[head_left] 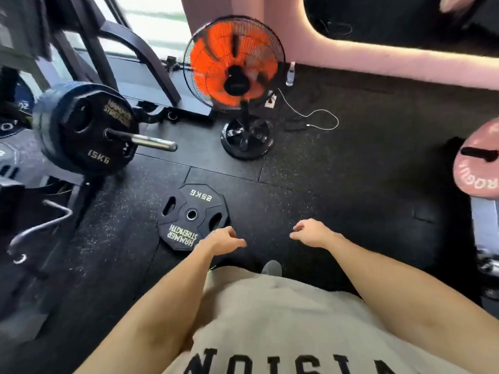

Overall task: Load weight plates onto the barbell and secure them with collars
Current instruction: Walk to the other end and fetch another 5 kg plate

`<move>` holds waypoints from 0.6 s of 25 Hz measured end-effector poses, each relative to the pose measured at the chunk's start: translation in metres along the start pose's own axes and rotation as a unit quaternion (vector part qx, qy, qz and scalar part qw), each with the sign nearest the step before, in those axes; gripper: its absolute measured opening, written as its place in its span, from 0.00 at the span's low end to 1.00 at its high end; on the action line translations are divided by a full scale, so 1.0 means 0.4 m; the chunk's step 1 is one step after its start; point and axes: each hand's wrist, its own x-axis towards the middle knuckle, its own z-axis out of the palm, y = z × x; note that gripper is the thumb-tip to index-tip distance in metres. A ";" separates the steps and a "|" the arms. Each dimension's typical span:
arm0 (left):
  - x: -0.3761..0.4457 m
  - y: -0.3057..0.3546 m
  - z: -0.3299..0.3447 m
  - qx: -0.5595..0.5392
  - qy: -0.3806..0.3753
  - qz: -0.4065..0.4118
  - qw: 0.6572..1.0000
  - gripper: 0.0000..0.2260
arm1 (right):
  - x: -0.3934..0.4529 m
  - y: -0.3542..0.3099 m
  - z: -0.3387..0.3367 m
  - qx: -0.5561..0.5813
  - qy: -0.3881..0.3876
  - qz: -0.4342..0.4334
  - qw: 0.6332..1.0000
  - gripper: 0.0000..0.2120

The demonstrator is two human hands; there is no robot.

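A black 15 kg plate [89, 128] sits on the barbell at the left, with the bare steel sleeve end [151, 143] sticking out to the right of it. A black 25 kg plate [192, 215] lies flat on the rubber floor below the sleeve. My left hand [221, 240] hangs just over that plate's near right edge, fingers loosely curled and holding nothing. My right hand [310, 233] hovers over bare floor to the right, also loosely curled and holding nothing. No collar shows in this view.
An orange-bladed floor fan [233, 66] stands behind the plate, its base [247, 136] on the mat and a white cable [316, 117] beside it. A pink plate [478, 168] is at the right edge. Rack frame and hooks [40, 225] fill the left.
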 end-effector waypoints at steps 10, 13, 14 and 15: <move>0.541 0.422 -0.533 0.103 -0.046 0.056 0.992 0.25 | 0.390 -0.138 -0.500 0.096 0.031 0.073 0.992 0.23; 0.670 0.581 -0.696 0.129 -0.043 0.087 0.987 0.21 | 0.477 -0.181 -0.683 0.145 0.070 0.086 0.983 0.23; 0.705 0.640 -0.746 0.136 -0.044 0.094 0.985 0.21 | 0.498 -0.189 -0.744 0.155 0.086 0.091 0.980 0.23; 0.744 0.698 -0.788 0.147 -0.047 0.106 0.982 0.21 | 0.519 -0.194 -0.799 0.164 0.097 0.093 0.977 0.23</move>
